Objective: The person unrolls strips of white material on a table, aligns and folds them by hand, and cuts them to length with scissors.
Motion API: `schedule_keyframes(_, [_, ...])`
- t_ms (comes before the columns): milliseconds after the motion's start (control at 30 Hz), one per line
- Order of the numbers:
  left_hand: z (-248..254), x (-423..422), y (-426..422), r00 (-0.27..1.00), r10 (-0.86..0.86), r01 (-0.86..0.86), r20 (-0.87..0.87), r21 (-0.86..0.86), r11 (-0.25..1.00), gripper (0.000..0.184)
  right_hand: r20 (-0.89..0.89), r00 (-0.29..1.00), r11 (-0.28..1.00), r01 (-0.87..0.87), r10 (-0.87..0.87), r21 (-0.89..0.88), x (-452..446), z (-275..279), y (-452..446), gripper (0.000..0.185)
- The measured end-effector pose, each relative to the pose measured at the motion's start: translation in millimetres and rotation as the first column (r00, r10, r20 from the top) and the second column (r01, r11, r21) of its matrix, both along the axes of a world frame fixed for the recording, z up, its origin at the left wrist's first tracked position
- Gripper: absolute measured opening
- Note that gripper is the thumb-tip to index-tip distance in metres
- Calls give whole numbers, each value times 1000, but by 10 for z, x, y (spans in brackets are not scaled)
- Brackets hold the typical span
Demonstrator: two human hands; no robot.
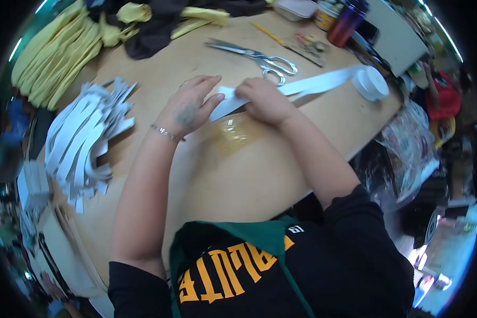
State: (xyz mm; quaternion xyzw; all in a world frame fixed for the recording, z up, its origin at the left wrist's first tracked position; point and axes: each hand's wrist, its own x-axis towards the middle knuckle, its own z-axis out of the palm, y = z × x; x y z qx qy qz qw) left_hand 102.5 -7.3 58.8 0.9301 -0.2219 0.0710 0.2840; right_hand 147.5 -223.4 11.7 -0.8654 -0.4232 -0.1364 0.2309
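A flat white band (323, 83) runs from a white roll (370, 84) at the right across the table to my hands. My right hand (267, 100) is closed on the band near its free end, fingers curled over it. At that end, my left hand (190, 106) has its thumb touching or just beside the band, with the fingers stretched out and apart from the thumb. Under the band's end, clear yellowish tape (236, 135) is stuck to the tabletop. Beyond my hands lie large metal scissors (252, 55), their blades pointing left.
A heap of cut white strips (87, 140) lies left on the table (222, 185). Yellow gathered fabric (58, 53) and dark cloth (153, 32) are at the far left. A yellow pencil (267, 34), a dark red bottle (347, 24) and a tub (326, 16) stand or lie at the back.
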Motion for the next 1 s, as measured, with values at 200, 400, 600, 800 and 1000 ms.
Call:
schedule_keyframes(200, [-16, 155, -636, 957, -119, 164, -265, 157, 974, 87, -153, 988, 998, 32, -22, 61, -173, -56, -124, 40])
schedule_keyframes(400, [33, -78, -833, 976, 20, 40, -218, 267, 963, 99, -283, 957, 975, 121, -64, 188, -199, 458, -915, 55])
schedule_keyframes(600, [-213, -10, -1303, 998, -45, 26, 38, 409, 912, 85, 135, 239, 190, 934, -962, -303, 436, 654, -2238, 70])
schedule_keyframes(800, [-79, 89, -1230, 996, -35, 70, -85, 459, 886, 25, 180, 324, 248, 903, -929, -350, 609, 344, -2548, 68])
schedule_keyframes(1000, [330, -621, -736, 993, 115, -108, 23, 557, 823, 15, 239, 821, 812, 560, -518, -164, 140, 227, -3041, 60])
